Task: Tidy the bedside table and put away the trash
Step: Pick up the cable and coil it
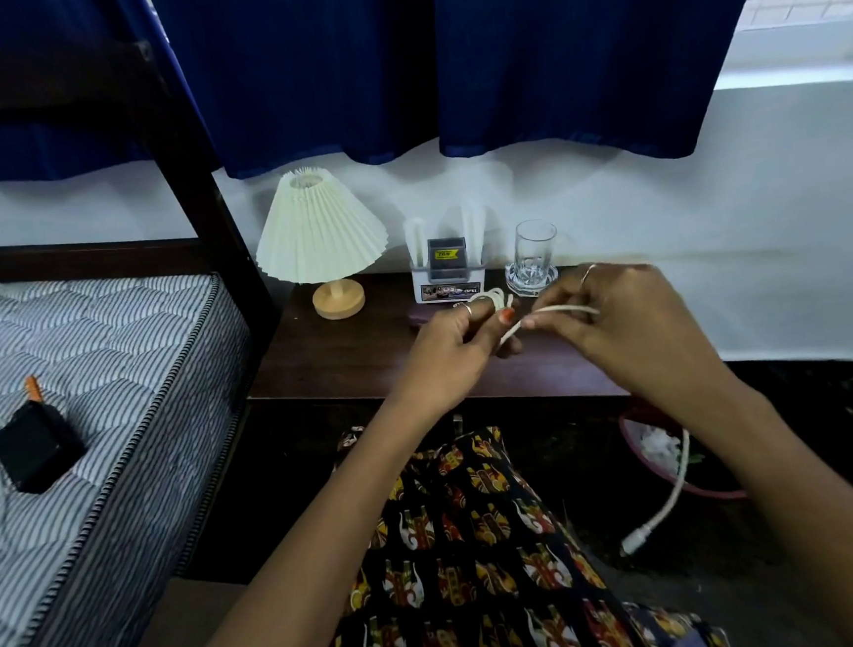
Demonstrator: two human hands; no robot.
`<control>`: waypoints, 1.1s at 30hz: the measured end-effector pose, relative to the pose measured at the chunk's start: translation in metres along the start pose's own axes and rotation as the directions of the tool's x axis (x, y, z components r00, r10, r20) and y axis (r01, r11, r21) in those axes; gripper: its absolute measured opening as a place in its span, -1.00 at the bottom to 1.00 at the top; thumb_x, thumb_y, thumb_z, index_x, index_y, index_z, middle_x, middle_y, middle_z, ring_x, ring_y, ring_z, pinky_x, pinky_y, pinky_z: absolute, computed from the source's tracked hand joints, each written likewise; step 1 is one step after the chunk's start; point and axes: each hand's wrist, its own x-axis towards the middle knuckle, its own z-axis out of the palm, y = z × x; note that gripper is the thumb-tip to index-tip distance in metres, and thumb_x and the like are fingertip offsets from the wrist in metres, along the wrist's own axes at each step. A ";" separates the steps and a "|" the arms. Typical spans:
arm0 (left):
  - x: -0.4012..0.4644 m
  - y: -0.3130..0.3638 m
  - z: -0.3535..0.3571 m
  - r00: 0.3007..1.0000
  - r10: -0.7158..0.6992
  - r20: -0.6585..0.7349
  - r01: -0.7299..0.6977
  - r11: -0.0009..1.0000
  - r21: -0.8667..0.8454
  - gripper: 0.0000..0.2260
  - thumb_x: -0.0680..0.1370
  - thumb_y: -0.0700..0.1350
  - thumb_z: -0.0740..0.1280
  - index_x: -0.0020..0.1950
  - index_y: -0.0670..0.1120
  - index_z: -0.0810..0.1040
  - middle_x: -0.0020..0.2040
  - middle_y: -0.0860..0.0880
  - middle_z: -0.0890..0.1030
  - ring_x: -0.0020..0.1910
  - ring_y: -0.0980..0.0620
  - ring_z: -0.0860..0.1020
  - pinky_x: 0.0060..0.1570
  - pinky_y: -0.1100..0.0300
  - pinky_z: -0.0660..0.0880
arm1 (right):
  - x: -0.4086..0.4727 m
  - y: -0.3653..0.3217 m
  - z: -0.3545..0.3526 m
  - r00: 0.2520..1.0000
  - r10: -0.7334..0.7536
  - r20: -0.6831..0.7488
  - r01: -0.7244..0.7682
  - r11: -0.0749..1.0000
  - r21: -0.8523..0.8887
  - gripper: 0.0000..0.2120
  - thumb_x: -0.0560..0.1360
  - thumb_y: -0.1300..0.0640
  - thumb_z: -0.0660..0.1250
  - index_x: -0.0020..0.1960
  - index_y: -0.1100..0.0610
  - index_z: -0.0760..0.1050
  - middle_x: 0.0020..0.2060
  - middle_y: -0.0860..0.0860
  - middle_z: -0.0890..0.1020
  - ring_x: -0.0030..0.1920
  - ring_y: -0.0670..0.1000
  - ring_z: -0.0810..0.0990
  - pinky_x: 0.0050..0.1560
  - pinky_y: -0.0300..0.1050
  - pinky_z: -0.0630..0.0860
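Observation:
A white cable [552, 310] runs between both hands above the dark wooden bedside table [345, 356]. My left hand [459, 338] has several loops of it wound round its fingers. My right hand [630, 315] pinches the straight stretch, and the loose end hangs under my right forearm, ending in a white plug [634, 542] near the floor. On the table stand a pleated cream lamp [321, 229], a white organiser [448, 275] with a dark card in it, and an empty glass [535, 246] on a clear coaster.
A pink bin [686, 486] holding white trash sits on the dark floor under my right arm. To the left is a striped mattress [84, 384] with a black box [35, 445] and an orange item on it. Blue curtains hang behind the table.

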 end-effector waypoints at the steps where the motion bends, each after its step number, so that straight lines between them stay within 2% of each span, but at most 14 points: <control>1: -0.002 0.003 0.001 1.000 -0.005 0.028 0.006 0.999 -0.040 -0.75 0.63 -0.10 0.18 -0.16 -0.16 0.55 -0.35 0.06 0.56 -0.41 0.31 0.44 -0.31 0.43 0.33 | 0.004 0.001 -0.002 1.000 0.003 -0.004 -0.003 0.999 0.043 -0.87 0.36 -0.06 0.46 -0.17 -0.02 0.63 -0.25 -0.04 0.69 -0.22 0.00 0.62 -0.13 -0.03 0.55; 3: -0.007 0.008 0.003 0.998 -0.035 0.054 0.041 0.993 -0.113 -0.71 0.65 -0.10 0.10 -0.06 -0.23 0.54 -0.35 0.04 0.51 -0.39 0.26 0.39 -0.32 0.44 0.29 | 0.010 0.004 -0.004 1.000 0.003 0.014 -0.005 0.988 0.155 -0.88 0.35 0.02 0.49 -0.15 0.03 0.66 -0.24 -0.03 0.67 -0.19 -0.03 0.62 -0.10 -0.14 0.52; 7: -0.014 0.013 0.007 0.990 -0.070 0.120 0.100 0.959 -0.266 -0.66 0.65 0.03 0.02 0.04 0.00 0.57 -0.34 0.01 0.43 -0.25 0.04 0.35 -0.27 0.23 0.24 | 0.018 0.009 -0.003 0.997 -0.006 0.076 -0.018 0.951 0.307 -0.91 0.40 0.10 0.45 -0.10 0.02 0.66 -0.22 -0.15 0.61 -0.17 -0.17 0.58 -0.13 -0.46 0.39; 10: -0.016 0.016 0.006 0.991 -0.042 0.131 0.086 0.931 -0.355 -0.69 0.64 0.04 0.07 -0.05 0.03 0.59 -0.36 0.02 0.39 -0.33 0.11 0.34 -0.29 0.19 0.21 | 0.019 0.016 0.007 0.993 0.031 0.115 -0.081 0.883 0.462 -0.90 0.45 0.15 0.40 -0.06 0.02 0.65 -0.22 -0.17 0.64 -0.17 -0.23 0.59 -0.08 -0.42 0.44; 12: -0.016 0.016 0.006 0.990 -0.037 0.137 0.095 0.889 -0.447 -0.69 0.63 0.01 0.10 -0.12 0.05 0.62 -0.37 0.03 0.40 -0.36 0.12 0.33 -0.31 0.21 0.20 | 0.016 0.019 0.018 0.984 0.090 0.155 -0.170 0.748 0.642 -0.88 0.50 0.13 0.35 -0.03 0.09 0.65 -0.25 -0.06 0.69 -0.18 -0.04 0.62 -0.19 -0.25 0.49; 14: -0.016 0.015 0.005 0.985 -0.041 0.165 0.124 0.838 -0.532 -0.69 0.62 0.00 0.13 -0.12 0.07 0.66 -0.39 0.05 0.42 -0.38 0.13 0.34 -0.32 0.23 0.21 | 0.009 0.018 0.028 0.969 0.141 0.203 -0.247 0.573 0.781 -0.76 0.51 0.01 0.30 -0.02 0.14 0.65 -0.29 0.15 0.68 -0.25 0.16 0.53 -0.37 -0.21 0.38; 16: -0.015 0.015 0.006 0.981 -0.057 0.185 0.163 0.763 -0.626 -0.75 0.60 -0.01 0.15 -0.01 0.01 0.63 -0.41 0.07 0.44 -0.39 0.13 0.35 -0.32 0.23 0.23 | 0.003 0.015 0.038 0.946 0.199 0.255 -0.317 0.413 0.854 -0.70 0.46 -0.11 0.31 -0.08 0.11 0.63 -0.25 0.30 0.60 -0.27 0.16 0.44 -0.39 -0.22 0.35; 18: -0.014 0.013 0.006 0.980 -0.068 0.189 0.181 0.706 -0.685 -0.69 0.57 -0.01 0.19 0.18 -0.14 0.56 -0.41 0.07 0.47 -0.37 0.13 0.38 -0.33 0.25 0.25 | -0.005 0.012 0.045 0.924 0.247 0.291 -0.362 0.327 0.873 -0.73 0.45 -0.11 0.28 -0.12 0.06 0.62 -0.25 0.25 0.54 -0.32 0.08 0.38 -0.39 -0.20 0.35; 20: -0.012 0.011 0.005 0.985 -0.057 0.163 0.158 0.678 -0.718 -0.63 0.52 -0.01 0.22 0.25 -0.17 0.52 -0.35 0.05 0.53 -0.32 0.14 0.46 -0.29 0.25 0.31 | -0.014 0.009 0.054 0.910 0.275 0.311 -0.397 0.360 0.844 -0.76 0.57 0.05 0.17 -0.12 0.12 0.55 -0.35 0.12 0.51 -0.41 0.00 0.36 -0.40 -0.17 0.32; 23: -0.010 0.010 0.004 0.990 -0.084 0.110 0.138 0.664 -0.735 -0.71 0.54 -0.07 0.23 0.21 -0.10 0.56 -0.21 0.02 0.64 -0.17 0.11 0.56 -0.16 0.21 0.39 | -0.028 0.001 0.064 0.892 0.286 0.351 -0.449 0.460 0.766 -0.77 0.63 0.17 0.11 -0.10 0.21 0.48 -0.40 0.05 0.49 -0.47 -0.05 0.38 -0.45 -0.19 0.35; 26: -0.007 0.007 0.002 0.984 -0.176 0.025 0.144 0.708 -0.691 -0.76 0.57 -0.13 0.24 0.22 -0.07 0.55 -0.06 0.01 0.70 -0.06 0.07 0.53 -0.27 0.32 0.39 | -0.039 -0.001 0.070 0.854 0.223 0.470 -0.492 0.638 0.593 -0.77 0.63 0.22 0.11 -0.13 0.05 0.45 -0.40 0.04 0.50 -0.53 -0.09 0.40 -0.47 -0.18 0.39; 29: -0.003 0.003 -0.002 0.972 -0.222 -0.078 0.146 0.829 -0.540 -0.76 0.57 -0.14 0.28 0.21 -0.12 0.55 0.07 -0.04 0.68 -0.20 0.21 0.45 -0.35 0.40 0.35 | -0.045 -0.006 0.068 0.782 0.170 0.600 -0.474 0.787 0.394 -0.82 0.61 0.23 0.13 0.06 0.07 0.49 -0.39 -0.01 0.47 -0.52 -0.14 0.37 -0.48 -0.30 0.36; 31: -0.003 -0.002 -0.004 0.974 -0.189 -0.126 0.127 0.913 -0.387 -0.79 0.57 -0.16 0.29 0.12 -0.25 0.57 0.08 -0.06 0.67 -0.31 0.31 0.47 -0.42 0.44 0.33 | -0.045 -0.008 0.061 0.822 0.166 0.545 -0.368 0.885 0.286 -0.80 0.60 0.20 0.18 0.15 0.11 0.53 -0.39 -0.10 0.47 -0.45 -0.19 0.41 -0.43 -0.41 0.35; 33: -0.002 -0.010 -0.008 0.976 -0.156 -0.155 0.111 0.958 -0.264 -0.76 0.55 -0.17 0.32 0.03 -0.37 0.56 -0.02 -0.03 0.69 -0.30 0.29 0.47 -0.43 0.43 0.32 | -0.041 -0.009 0.047 0.877 0.148 0.458 -0.247 0.955 0.164 -0.83 0.58 0.12 0.24 0.08 0.09 0.58 -0.37 -0.14 0.52 -0.33 -0.17 0.51 -0.31 -0.42 0.37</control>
